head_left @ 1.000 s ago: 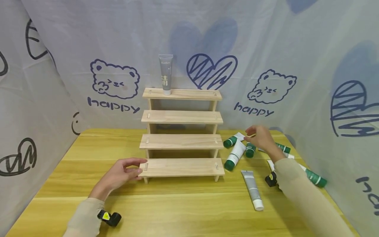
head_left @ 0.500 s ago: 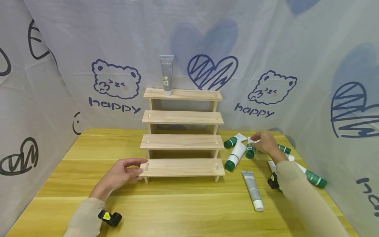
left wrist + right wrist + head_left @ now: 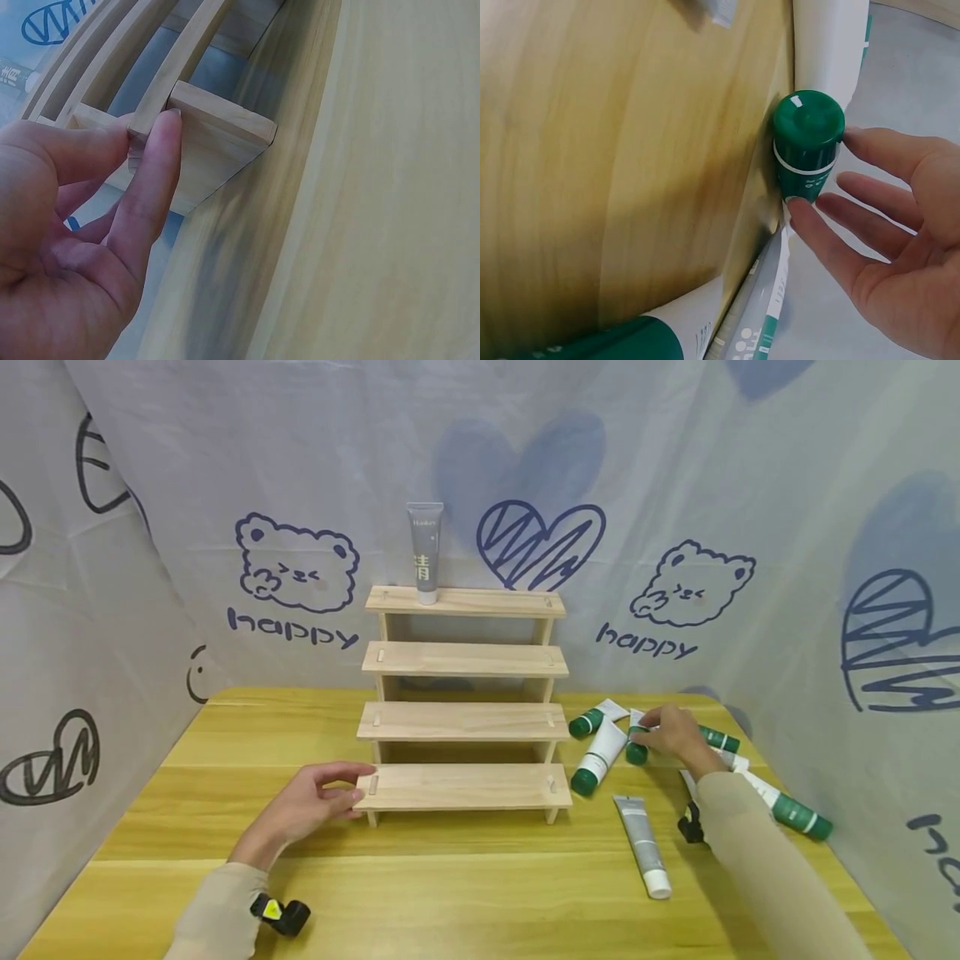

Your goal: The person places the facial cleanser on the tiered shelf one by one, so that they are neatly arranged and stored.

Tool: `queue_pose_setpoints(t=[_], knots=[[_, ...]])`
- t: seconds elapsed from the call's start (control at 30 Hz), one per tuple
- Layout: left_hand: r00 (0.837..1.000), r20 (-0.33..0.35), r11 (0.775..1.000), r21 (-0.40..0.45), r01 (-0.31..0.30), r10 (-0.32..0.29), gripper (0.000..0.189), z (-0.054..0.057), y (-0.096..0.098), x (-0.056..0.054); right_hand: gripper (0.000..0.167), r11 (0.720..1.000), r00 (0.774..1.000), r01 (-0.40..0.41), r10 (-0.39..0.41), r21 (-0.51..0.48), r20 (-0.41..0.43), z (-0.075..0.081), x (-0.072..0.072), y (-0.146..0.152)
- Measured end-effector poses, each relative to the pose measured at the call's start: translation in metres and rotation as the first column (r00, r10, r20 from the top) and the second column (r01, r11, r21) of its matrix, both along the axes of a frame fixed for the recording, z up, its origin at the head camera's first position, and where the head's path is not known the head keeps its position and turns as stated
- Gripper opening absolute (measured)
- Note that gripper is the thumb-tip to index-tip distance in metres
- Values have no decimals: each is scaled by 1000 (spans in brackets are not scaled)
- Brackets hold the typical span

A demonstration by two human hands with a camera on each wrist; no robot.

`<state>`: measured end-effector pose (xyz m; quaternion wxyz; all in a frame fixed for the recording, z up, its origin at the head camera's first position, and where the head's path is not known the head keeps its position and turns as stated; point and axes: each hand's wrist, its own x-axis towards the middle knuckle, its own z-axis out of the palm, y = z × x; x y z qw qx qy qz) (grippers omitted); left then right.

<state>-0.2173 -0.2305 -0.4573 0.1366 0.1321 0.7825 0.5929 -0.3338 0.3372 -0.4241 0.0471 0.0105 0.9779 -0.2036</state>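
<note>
At the left end of the bottom step, my left hand point(image 3: 315, 802) pinches the board of the wooden tiered shelf point(image 3: 461, 785) between thumb and forefinger; the left wrist view shows this grip close up. Over on the right, my right hand point(image 3: 672, 737) has thumb and forefinger on opposite sides of a small green-and-white squeeze tube point(image 3: 808, 135), which lies on the table with its green cap toward me. A grey squeeze tube point(image 3: 425, 552) stands cap down on the shelf's top step. Another grey tube point(image 3: 642, 846) lies on the table in front of my right hand.
Beside the shelf lie a white tube with a green cap point(image 3: 600, 756) and a smaller one point(image 3: 596, 718). Several more tubes, including a green-and-white one point(image 3: 798, 816), lie to the right near the printed cloth wall point(image 3: 810, 677). The wooden table point(image 3: 450, 893) extends in front.
My right hand has come down and slightly right, from above the tubes onto the small green-and-white squeeze tube, and its fingers have closed in on it. My left hand keeps its hold.
</note>
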Motion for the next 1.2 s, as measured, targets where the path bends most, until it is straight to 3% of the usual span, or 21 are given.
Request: queue_pose_setpoints(t=[0.23,0.43,0.6,0.7,0.93,1.2], knots=[[1000,4,1000,16,9,-9,47,-2,-1,-1,42,998,998,-61,60,18,29,3,2,2],[1000,11,1000,26,12,-12,47,-1,-1,-1,44,997,996,-68,66,24,65,6,0,3],[1000,6,999,27,17,-18,47,-1,-1,-1,45,994,995,-96,95,44,28,6,0,3],[1000,2,1000,19,14,-14,47,-1,-1,0,44,993,995,-98,98,66,12,5,0,0],[1000,9,1000,9,-1,1,47,-1,0,0,45,989,993,-108,102,100,65,5,-5,0],[1000,2,1000,8,3,-3,46,-1,0,0,51,993,993,-96,91,70,76,2,-3,6]])
